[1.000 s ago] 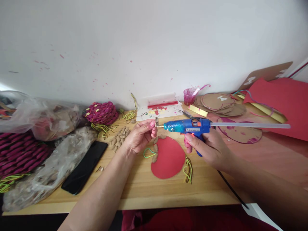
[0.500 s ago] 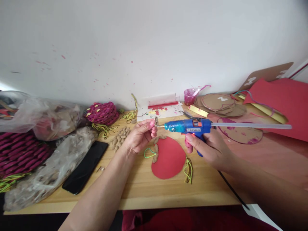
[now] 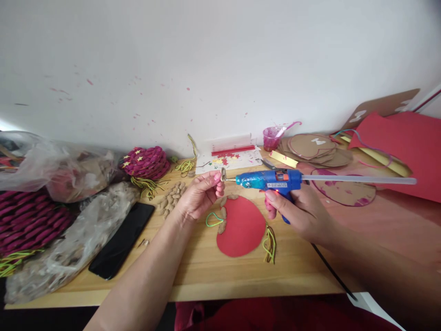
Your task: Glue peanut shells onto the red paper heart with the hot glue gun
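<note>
My left hand point(image 3: 201, 195) pinches a peanut shell point(image 3: 223, 174) between thumb and fingertips. Wrapped around the handle of a blue hot glue gun point(image 3: 268, 180), my right hand point(image 3: 303, 209) points its metal nozzle left, at or against the shell; whether they touch I cannot tell. A long clear glue stick point(image 3: 358, 179) sticks out of the gun's back. Below both hands lies a red paper disc point(image 3: 241, 230) with several shells along its upper left edge, a green cord loop point(image 3: 214, 219) at its left and a yellow-green tassel point(image 3: 270, 246) at its right.
Loose peanut shells point(image 3: 171, 198) lie left of my left hand, near a black phone point(image 3: 122, 241) and plastic bags point(image 3: 79, 248). At the back are purple peanut-covered pieces point(image 3: 148, 162), star cut-outs on white paper point(image 3: 248, 161), a stained cup point(image 3: 272, 138) and cardboard discs point(image 3: 312, 147).
Both hands stay almost in place. The glue gun's nozzle and the shell remain close together, with only a very slight shift.
</note>
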`<state>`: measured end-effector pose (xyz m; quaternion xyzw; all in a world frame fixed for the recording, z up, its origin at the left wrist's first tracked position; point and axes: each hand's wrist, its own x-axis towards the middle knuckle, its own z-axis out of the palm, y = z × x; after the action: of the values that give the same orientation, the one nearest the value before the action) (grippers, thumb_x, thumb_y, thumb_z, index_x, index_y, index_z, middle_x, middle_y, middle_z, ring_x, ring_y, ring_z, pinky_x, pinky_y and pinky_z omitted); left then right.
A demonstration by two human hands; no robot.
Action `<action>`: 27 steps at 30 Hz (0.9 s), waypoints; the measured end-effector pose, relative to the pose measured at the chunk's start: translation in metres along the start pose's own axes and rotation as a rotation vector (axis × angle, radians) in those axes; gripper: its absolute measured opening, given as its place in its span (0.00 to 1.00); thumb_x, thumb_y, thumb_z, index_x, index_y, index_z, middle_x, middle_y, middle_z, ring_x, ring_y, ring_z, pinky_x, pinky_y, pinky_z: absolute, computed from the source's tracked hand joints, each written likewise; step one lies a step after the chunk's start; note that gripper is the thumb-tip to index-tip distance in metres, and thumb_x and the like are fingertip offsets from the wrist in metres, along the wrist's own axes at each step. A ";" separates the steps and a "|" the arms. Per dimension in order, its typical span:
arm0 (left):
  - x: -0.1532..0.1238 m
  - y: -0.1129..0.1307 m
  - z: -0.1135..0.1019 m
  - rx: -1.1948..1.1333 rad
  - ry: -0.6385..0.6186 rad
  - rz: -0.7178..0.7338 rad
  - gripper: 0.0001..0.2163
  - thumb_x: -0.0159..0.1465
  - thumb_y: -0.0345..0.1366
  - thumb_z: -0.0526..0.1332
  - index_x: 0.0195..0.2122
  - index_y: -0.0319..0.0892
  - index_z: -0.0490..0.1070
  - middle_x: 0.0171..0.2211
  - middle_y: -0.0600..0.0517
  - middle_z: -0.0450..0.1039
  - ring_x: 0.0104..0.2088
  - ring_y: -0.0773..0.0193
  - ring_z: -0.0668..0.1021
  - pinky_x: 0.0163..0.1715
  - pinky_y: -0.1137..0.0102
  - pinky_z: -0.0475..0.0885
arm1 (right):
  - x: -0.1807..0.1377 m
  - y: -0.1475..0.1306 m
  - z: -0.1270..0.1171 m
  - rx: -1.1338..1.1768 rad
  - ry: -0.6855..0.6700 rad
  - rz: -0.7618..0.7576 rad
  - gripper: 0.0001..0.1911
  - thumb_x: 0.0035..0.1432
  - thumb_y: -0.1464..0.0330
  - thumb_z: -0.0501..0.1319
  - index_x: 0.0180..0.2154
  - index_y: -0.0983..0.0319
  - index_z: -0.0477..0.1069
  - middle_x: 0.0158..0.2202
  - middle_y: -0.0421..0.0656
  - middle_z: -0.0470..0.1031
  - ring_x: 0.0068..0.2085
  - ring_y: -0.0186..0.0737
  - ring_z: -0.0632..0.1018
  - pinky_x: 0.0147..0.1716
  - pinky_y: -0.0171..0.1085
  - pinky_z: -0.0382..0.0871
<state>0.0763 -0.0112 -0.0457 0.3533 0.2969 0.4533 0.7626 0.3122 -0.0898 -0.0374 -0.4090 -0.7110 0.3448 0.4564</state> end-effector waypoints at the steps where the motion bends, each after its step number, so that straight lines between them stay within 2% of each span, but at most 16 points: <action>1: 0.000 0.000 0.000 0.000 0.000 -0.001 0.15 0.45 0.34 0.80 0.24 0.37 0.75 0.21 0.54 0.70 0.22 0.73 0.71 0.22 0.79 0.69 | 0.000 0.000 0.000 0.000 0.001 0.001 0.17 0.73 0.61 0.55 0.30 0.60 0.68 0.23 0.38 0.71 0.25 0.34 0.75 0.26 0.36 0.67; 14: 0.001 -0.001 -0.003 0.012 -0.018 0.003 0.15 0.47 0.35 0.79 0.26 0.37 0.75 0.21 0.55 0.70 0.23 0.73 0.70 0.23 0.79 0.69 | 0.001 -0.001 0.000 -0.047 0.013 -0.045 0.16 0.73 0.64 0.55 0.30 0.59 0.67 0.23 0.37 0.70 0.25 0.33 0.74 0.27 0.37 0.66; 19: 0.001 -0.001 -0.001 0.052 -0.013 0.010 0.16 0.47 0.37 0.79 0.25 0.36 0.74 0.21 0.55 0.69 0.22 0.74 0.69 0.22 0.79 0.68 | 0.001 -0.003 0.000 -0.129 0.067 -0.051 0.15 0.71 0.64 0.57 0.29 0.59 0.67 0.24 0.38 0.71 0.25 0.34 0.73 0.27 0.37 0.66; 22: 0.000 0.000 0.001 0.058 -0.003 0.014 0.17 0.46 0.37 0.80 0.25 0.36 0.74 0.21 0.55 0.69 0.22 0.74 0.69 0.22 0.79 0.68 | 0.003 -0.002 0.001 -0.042 0.084 0.057 0.18 0.71 0.59 0.58 0.29 0.60 0.67 0.24 0.39 0.71 0.24 0.34 0.74 0.25 0.36 0.66; 27: 0.000 -0.001 0.003 0.160 0.014 0.071 0.16 0.46 0.39 0.80 0.27 0.36 0.77 0.20 0.55 0.70 0.21 0.74 0.71 0.21 0.79 0.69 | 0.011 0.003 0.002 0.353 0.163 0.434 0.24 0.64 0.46 0.61 0.32 0.60 0.68 0.28 0.41 0.74 0.21 0.35 0.78 0.15 0.34 0.62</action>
<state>0.0787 -0.0126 -0.0445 0.4202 0.3250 0.4574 0.7131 0.3088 -0.0788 -0.0363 -0.4921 -0.4971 0.5186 0.4916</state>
